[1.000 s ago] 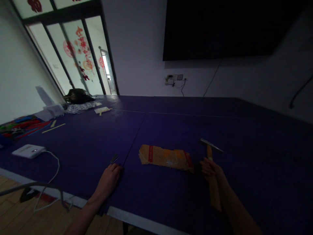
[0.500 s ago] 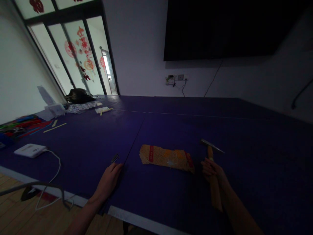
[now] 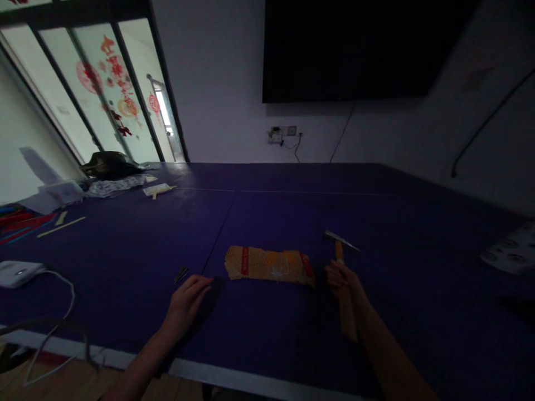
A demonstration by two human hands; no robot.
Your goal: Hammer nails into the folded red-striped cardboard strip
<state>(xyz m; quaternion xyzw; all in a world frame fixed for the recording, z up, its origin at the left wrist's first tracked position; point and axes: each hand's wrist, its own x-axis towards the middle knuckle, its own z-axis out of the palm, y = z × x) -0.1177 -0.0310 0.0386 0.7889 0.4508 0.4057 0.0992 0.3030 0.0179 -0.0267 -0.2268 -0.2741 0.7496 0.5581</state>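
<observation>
My right hand (image 3: 343,275) grips the wooden handle of a hammer (image 3: 346,303), its narrow metal head raised at the far end. My left hand (image 3: 186,301) is closed in a pinch just above the table, and whatever is between its fingertips is too small and dark to make out. Several thin metal pieces that look like nails (image 3: 181,274) lie just beyond its knuckles. Between my hands a flat, brownish speckled strip (image 3: 267,265) with red bands, orange marks and a shiny patch lies on the table, touched by neither hand.
The dark purple table (image 3: 267,223) has a pale front edge. On its left are a white device (image 3: 20,273) with a cable, yellow strips (image 3: 61,226), a white packet (image 3: 157,189) and a black bag (image 3: 109,164). A patterned item (image 3: 512,249) lies far right.
My view has swung to the right. My left hand has come away from the thin metal pieces, its fingertips now closer to the speckled strip. The hammer remains in my right hand.
</observation>
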